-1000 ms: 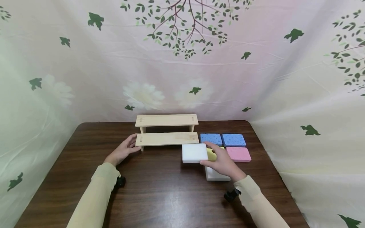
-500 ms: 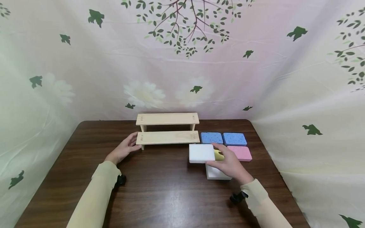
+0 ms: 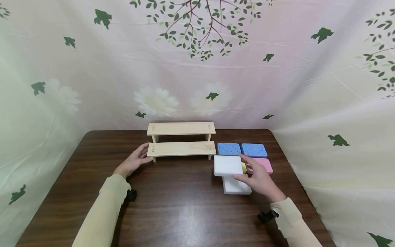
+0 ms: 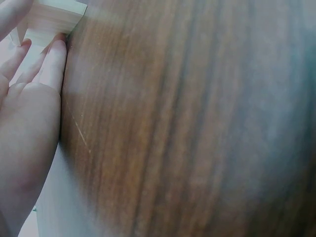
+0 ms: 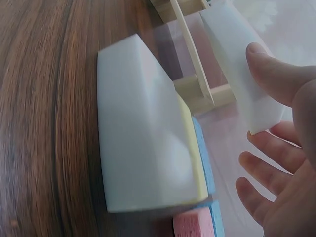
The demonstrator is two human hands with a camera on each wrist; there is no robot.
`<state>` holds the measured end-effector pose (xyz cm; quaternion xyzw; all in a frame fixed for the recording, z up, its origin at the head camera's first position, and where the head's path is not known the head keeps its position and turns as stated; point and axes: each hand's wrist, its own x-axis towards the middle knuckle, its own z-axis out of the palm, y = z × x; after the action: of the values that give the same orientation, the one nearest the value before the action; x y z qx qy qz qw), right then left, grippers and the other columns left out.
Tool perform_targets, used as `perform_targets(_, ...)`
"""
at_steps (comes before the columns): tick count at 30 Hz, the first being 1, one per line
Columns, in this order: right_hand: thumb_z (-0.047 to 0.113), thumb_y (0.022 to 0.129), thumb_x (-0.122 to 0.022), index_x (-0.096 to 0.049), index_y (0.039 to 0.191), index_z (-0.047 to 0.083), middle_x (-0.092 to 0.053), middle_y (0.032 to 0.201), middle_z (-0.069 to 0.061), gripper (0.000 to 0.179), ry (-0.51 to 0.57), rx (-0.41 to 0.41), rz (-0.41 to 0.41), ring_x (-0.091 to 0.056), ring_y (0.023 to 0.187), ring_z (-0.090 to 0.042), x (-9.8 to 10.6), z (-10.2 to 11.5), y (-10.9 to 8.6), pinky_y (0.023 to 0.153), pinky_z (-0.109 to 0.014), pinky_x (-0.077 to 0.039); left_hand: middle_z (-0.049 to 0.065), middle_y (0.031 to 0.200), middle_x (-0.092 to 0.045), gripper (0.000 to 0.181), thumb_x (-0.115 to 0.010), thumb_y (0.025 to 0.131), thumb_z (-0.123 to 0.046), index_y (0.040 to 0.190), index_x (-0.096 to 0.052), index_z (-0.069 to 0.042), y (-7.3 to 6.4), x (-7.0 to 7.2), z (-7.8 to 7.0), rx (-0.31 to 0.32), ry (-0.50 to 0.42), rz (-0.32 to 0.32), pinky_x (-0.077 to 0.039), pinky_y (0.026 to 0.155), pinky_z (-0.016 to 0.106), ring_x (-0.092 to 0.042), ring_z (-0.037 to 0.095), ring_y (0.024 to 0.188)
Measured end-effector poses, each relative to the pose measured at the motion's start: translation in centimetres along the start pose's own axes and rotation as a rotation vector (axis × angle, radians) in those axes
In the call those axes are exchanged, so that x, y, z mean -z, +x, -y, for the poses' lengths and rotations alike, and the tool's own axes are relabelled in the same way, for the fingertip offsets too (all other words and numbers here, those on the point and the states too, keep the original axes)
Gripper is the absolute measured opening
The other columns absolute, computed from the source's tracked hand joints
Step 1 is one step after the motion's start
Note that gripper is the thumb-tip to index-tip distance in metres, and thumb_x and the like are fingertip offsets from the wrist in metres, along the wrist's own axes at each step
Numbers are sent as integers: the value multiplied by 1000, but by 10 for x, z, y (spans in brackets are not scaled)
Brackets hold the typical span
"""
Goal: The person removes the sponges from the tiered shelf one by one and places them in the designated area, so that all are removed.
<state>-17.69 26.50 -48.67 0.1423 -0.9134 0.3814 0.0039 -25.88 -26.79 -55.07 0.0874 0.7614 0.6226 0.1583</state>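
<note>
My right hand (image 3: 260, 178) pinches a white sponge block (image 3: 228, 166) by its right end. It is held above the table, overlapping a second white sponge (image 3: 236, 185) in the head view. Thumb (image 5: 276, 69) lies on one face in the right wrist view, while the lower fingers spread loose. A yellow sponge (image 3: 244, 167) shows only as a sliver behind the held block. My left hand (image 3: 133, 161) grips the left end of a two-step wooden rack (image 3: 182, 149) at the lower step. In the left wrist view its fingers (image 4: 54, 64) lie round the wooden end (image 4: 57, 19).
Two blue sponges (image 3: 229, 149) lie side by side right of the rack, with a pink sponge (image 3: 263, 165) in front of them. The dark wooden table (image 3: 179, 206) ends at a patterned cloth backdrop (image 3: 182, 68) behind and at both sides.
My right hand has carried the white sponge to the right, from beside the rack's lower step to over the other sponges. The left hand stays at the rack.
</note>
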Motion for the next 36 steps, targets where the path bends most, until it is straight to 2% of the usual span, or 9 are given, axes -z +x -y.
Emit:
perform_targets(4, 40, 82, -92, -49, 156, 8, -54, 155, -17, 92, 7, -11, -15, -55, 138, -42, 6, -4, -3, 100, -59, -54, 25, 170, -24, 85, -69, 103, -16, 168, -14, -9, 0, 0, 0, -2, 3, -5, -21, 126, 60, -17, 46, 158)
perform_targets(9, 44, 83, -91, -50, 155, 8, -51, 157, -17, 91, -20, -29, -24, -53, 140, -43, 14, -11, -9, 99, -60, -54, 24, 170, -25, 84, -69, 104, -15, 168, -15, -9, 1, -1, 1, 12, 1, -14, -21, 126, 58, -18, 45, 158)
perform_targets(16, 48, 83, -89, -50, 154, 13, -55, 151, -18, 88, -71, -86, -52, -61, 129, -47, 27, -22, -19, 95, -61, -57, 23, 170, -26, 83, -69, 103, -15, 168, -17, -11, 0, -1, 1, 12, -13, -14, -22, 126, 58, -18, 43, 158)
perform_targets(27, 45, 86, -88, -47, 156, 8, -54, 151, -26, 89, -110, -134, -70, -65, 121, -47, 45, -34, -31, 91, -61, -59, 24, 170, -25, 86, -71, 103, -18, 168, -16, -10, 1, 1, 1, 5, -9, 0, -20, 126, 60, -16, 45, 158)
perform_targets(36, 47, 87, -86, -43, 158, 7, -54, 149, -27, 92, -114, -163, -79, -60, 124, -51, 58, -45, -40, 97, -66, -54, 24, 170, -26, 84, -69, 103, -17, 168, -16, -9, 1, 2, 1, 3, -5, -3, -20, 126, 59, -16, 45, 158)
